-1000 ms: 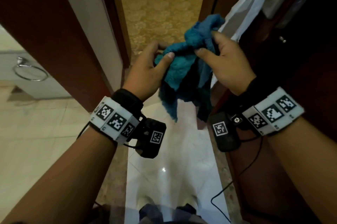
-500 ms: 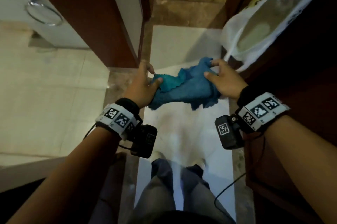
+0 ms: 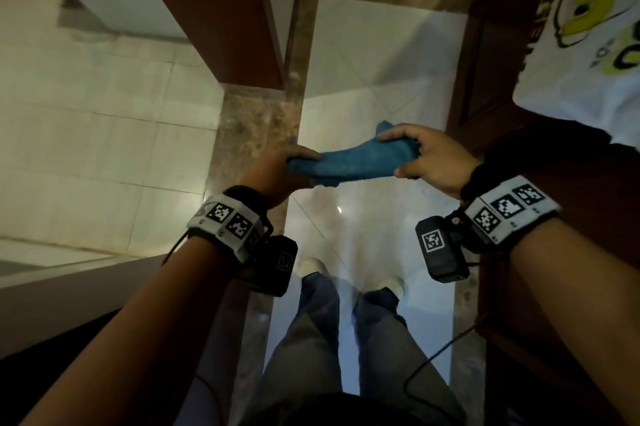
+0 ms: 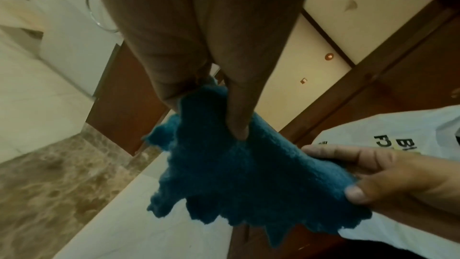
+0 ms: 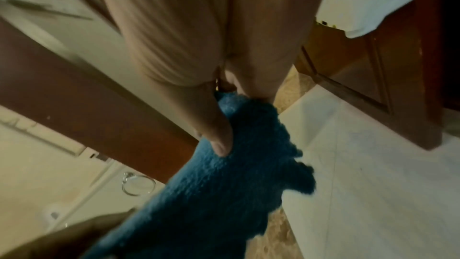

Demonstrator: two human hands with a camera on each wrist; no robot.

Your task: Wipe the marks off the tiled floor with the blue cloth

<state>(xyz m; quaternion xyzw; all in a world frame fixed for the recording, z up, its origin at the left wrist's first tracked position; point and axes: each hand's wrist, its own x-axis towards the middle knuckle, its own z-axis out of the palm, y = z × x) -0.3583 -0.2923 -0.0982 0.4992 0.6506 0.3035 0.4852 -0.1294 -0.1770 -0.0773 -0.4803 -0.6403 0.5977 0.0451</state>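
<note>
The blue cloth (image 3: 349,162) is stretched flat between both hands, above the white tiled floor (image 3: 374,72). My left hand (image 3: 291,169) pinches its left end with thumb on top; my right hand (image 3: 415,155) pinches its right end. In the left wrist view the blue cloth (image 4: 236,174) hangs from my left thumb and fingers, with the right hand (image 4: 373,180) gripping its far edge. The right wrist view shows my thumb pressed on the blue cloth (image 5: 219,184) over the tiled floor (image 5: 373,184). Faint smudges lie on the tile (image 3: 332,214) below the cloth.
A dark wooden door frame (image 3: 221,9) stands at left and a wooden door (image 3: 485,44) at right. A marble strip (image 3: 256,127) borders the white tile. A white printed bag (image 3: 581,44) hangs at right. My legs and shoes (image 3: 349,287) are below, and a cable (image 3: 436,356) trails.
The view has tipped down toward the floor. Both hands have lowered the cloth and pulled it out flat from a bunched wad into a stretched strip.
</note>
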